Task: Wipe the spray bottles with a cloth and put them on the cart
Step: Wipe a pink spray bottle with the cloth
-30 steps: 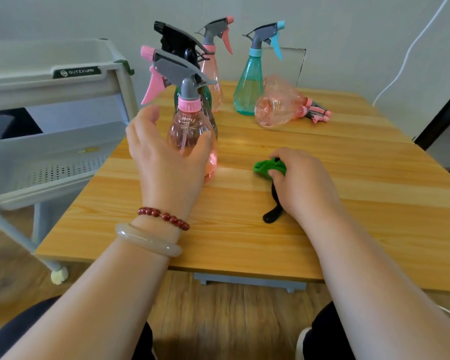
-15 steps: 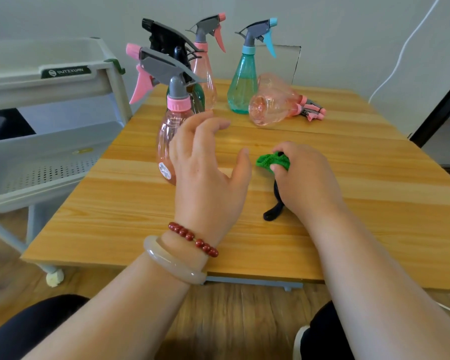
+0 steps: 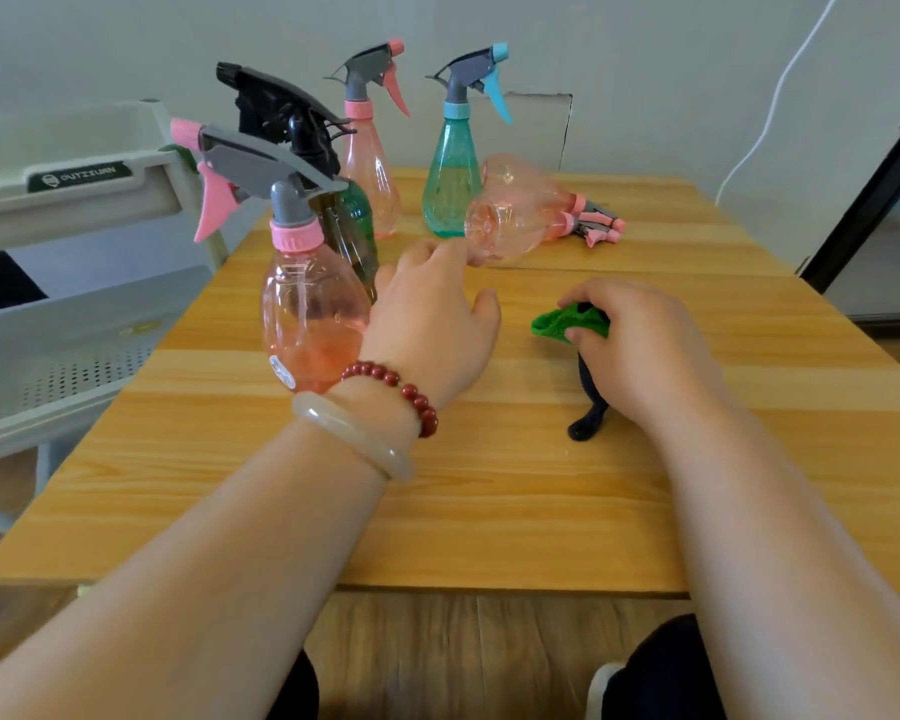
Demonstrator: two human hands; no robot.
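A pink spray bottle point(image 3: 307, 314) with a grey and pink trigger stands near the table's left edge. My left hand point(image 3: 432, 324) hovers just right of it, fingers relaxed and holding nothing, stretched toward a pink bottle lying on its side point(image 3: 520, 215). Behind stand a dark green bottle with a black head point(image 3: 352, 226), a tall pink bottle point(image 3: 372, 163) and a teal bottle point(image 3: 450, 174). My right hand point(image 3: 640, 350) rests on the table and grips a bunched green cloth point(image 3: 557, 322); a black strap point(image 3: 588, 418) trails from under it.
A pale grey cart point(image 3: 74, 210) with tiered shelves stands left of the wooden table point(image 3: 489, 511); its perforated middle shelf point(image 3: 48, 366) sits about level with the tabletop. A white cable hangs on the wall at the right, beside a dark door frame.
My left hand has let go of the near pink bottle and moved right and forward toward the lying bottle. My right hand keeps its grip on the cloth.
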